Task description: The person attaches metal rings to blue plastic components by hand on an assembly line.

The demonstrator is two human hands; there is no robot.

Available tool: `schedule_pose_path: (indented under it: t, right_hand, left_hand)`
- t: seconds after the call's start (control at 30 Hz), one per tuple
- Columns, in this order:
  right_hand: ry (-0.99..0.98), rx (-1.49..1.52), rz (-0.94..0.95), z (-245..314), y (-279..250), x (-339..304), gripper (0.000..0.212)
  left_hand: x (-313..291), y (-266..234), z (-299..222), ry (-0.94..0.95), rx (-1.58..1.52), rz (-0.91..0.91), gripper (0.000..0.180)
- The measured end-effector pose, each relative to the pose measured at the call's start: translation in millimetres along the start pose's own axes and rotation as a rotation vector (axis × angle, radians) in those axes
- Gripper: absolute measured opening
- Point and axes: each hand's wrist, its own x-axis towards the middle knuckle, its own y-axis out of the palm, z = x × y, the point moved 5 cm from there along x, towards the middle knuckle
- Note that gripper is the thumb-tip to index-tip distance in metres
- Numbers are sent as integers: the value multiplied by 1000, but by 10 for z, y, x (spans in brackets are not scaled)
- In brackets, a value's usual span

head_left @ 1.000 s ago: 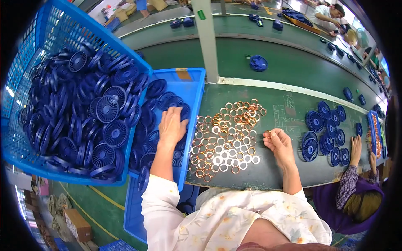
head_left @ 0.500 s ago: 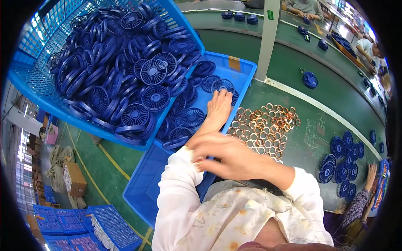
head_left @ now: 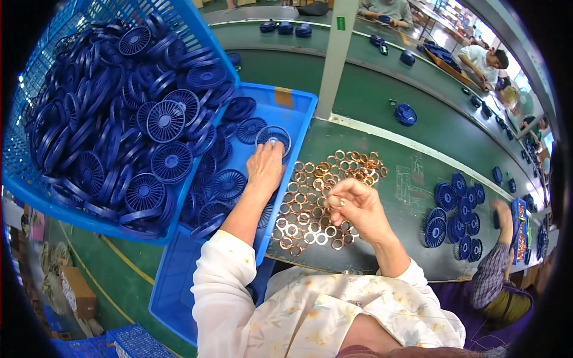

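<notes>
My left hand (head_left: 265, 169) reaches into the blue tray (head_left: 305, 107), its fingers closed on a round blue fan grille (head_left: 274, 130) at the far right side. Other grilles, among them one flat grille (head_left: 229, 184), lie around it in the tray. Above the pile of copper-coloured rings (head_left: 303, 209) on the green table hangs my right hand (head_left: 360, 210). Its thumb and fingers are pinched together; a small shiny spot shows between them, too small to name.
A large blue basket (head_left: 36, 206) heaped with fan grilles stands at the left. Several grilles (head_left: 459, 209) are grouped on the table at the right, beside a co-worker's arm (head_left: 501, 232). A white post (head_left: 335, 65) rises at the far table edge, before a green conveyor (head_left: 286, 68).
My right hand has swung right, from over my left forearm to above the rings. My left hand stays at the grille in the tray. The whole view has shifted, so things appear further left.
</notes>
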Motion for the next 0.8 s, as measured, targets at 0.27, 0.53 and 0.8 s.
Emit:
schedule_pose_path:
  t: [0.27,0.53,0.8]
  right_hand:
    - [67,117,-178,-267,-533,-509,18]
    - [17,318,-207,-177,-737,-612,28]
    - [-76,104,-212,-110,-776,-619,36]
  left_hand:
    - [47,-18,83,-55,-159,156,14]
    - [158,-386,195,-104,-525,-187,20]
    - [-84,-409,-710,-189,-1694,196,17]
